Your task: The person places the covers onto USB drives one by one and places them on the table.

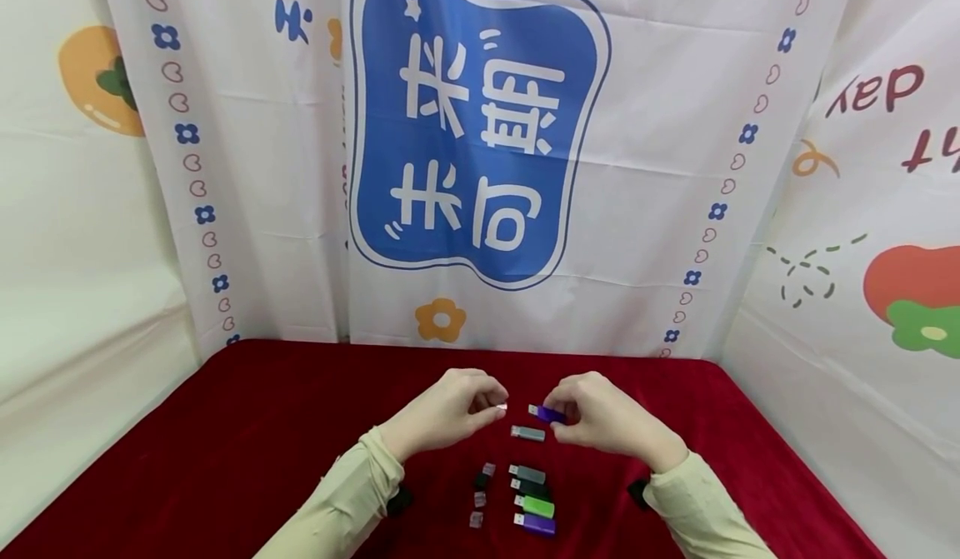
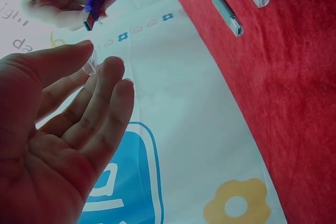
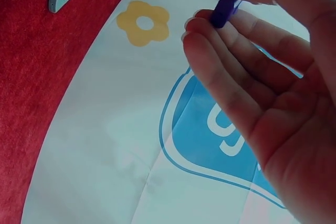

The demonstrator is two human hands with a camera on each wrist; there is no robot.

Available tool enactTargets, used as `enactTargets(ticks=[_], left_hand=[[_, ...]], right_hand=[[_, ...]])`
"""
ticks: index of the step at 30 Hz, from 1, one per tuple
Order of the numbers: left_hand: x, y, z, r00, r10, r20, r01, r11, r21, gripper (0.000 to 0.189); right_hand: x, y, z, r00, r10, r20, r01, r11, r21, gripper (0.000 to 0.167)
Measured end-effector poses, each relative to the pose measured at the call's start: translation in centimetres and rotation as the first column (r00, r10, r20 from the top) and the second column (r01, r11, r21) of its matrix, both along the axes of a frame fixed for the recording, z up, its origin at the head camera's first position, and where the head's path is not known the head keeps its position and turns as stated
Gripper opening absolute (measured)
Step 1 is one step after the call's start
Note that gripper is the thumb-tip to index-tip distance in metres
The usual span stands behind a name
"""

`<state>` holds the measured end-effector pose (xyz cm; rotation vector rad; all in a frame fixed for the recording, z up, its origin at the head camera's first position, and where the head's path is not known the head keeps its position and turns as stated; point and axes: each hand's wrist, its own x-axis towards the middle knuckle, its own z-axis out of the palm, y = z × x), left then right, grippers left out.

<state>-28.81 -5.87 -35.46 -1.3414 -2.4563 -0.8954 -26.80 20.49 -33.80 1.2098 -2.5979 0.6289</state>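
Drive point(image 1: 551, 415) in right hand point(image 1: 602, 416): crosswise, plug point(image 1: 533, 410) leftward

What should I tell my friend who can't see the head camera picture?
A person's left hand pinches a small clear cap, facing a purple USB stick held in the right hand, over a red cloth. Five more USB sticks lie lower in the picture, with small caps to the left of the lowest four. White printed fabric hangs behind.

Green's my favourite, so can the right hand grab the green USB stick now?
Probably not yet: the right hand is pinching a purple stick. With that put down, likely yes: nothing covers the green stick, though a black stick and a second purple stick lie close by.
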Motion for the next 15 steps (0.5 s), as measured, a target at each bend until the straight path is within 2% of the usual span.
enactTargets(ticks=[8, 15], left_hand=[[0.15, 0.38, -0.03, 0.999, 0.000, 0.035, 0.000, 1.000, -0.021, 0.014], [0.32, 0.63, -0.06, 0.999, -0.003, 0.052, 0.005, 1.000, -0.024, 0.015]], right_hand=[[0.25, 0.08, 0.54, 1.000, -0.012, -0.025, 0.012, 1.000, -0.015, 0.013], [0.40, -0.27, 0.40, 1.000, -0.001, -0.027, 0.001, 1.000, -0.001, 0.013]])
